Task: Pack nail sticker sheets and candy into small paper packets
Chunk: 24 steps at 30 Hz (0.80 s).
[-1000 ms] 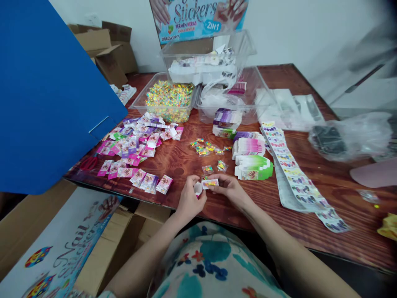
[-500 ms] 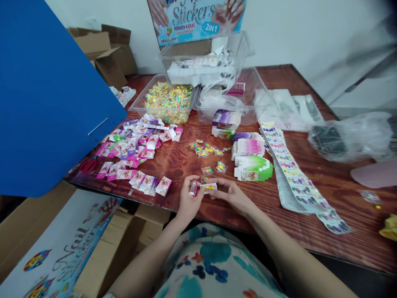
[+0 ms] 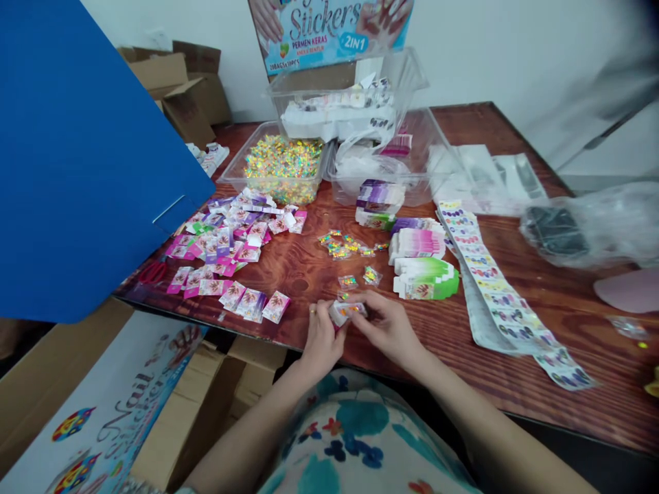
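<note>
At the lower middle of the frame, the left hand (image 3: 322,336) and right hand (image 3: 388,326) had closed together on the small packet (image 3: 346,312), drawn nearer the tabletop (image 3: 309,264) edge than a moment before, apparently mid-fold.

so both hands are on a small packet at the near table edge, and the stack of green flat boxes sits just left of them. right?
Not quite. Both the left hand and right hand do pinch the small packet at the near edge of the table, but the head view shows the stack of green flat boxes to their right, not left.
</note>
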{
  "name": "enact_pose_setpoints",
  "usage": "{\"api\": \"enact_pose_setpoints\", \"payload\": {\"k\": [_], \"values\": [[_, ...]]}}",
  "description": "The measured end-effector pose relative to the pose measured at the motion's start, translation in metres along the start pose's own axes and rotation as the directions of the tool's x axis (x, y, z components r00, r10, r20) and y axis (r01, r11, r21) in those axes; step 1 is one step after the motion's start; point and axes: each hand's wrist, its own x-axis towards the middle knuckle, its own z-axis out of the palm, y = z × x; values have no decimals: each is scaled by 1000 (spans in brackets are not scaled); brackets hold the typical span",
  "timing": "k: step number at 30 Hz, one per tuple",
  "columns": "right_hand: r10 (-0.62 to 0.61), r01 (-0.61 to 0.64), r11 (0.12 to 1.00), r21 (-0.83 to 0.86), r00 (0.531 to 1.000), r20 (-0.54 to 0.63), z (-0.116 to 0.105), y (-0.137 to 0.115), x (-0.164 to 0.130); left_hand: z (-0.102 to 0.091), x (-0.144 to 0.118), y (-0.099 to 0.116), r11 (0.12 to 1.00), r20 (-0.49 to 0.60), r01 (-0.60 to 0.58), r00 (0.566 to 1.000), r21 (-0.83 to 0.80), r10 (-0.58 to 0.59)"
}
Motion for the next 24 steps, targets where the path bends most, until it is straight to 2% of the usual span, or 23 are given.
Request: {"api": "enact_pose_setpoints", "payload": {"k": [2,5,9,14,16,22,24], "values": [[-36,50,989,-137,994,108,3,0,1,-1,0,0,999,12,26,1000,35,-26],[-11,47,979,-197,984,176,3,5,4,-4,0,0,993,32,54,998,105,-57],[-3,27,991,-128,982,186,-1,9,10,-5,-2,2,997,7,80,997,21,-80],[50,-62,997,35,959,278,-2,11,10,0,-7,4,983,-66,183,981,-2,-183],[52,-62,998,26,962,266,0,11,9,2,-9,6,984,-85,179,981,9,-177],[-54,68,976,-209,996,72,4,7,5,9,-9,9,987,-136,151,980,47,-144],[-64,72,977,-202,997,46,4,6,4,11,-7,7,991,-147,112,984,72,-100]]}}
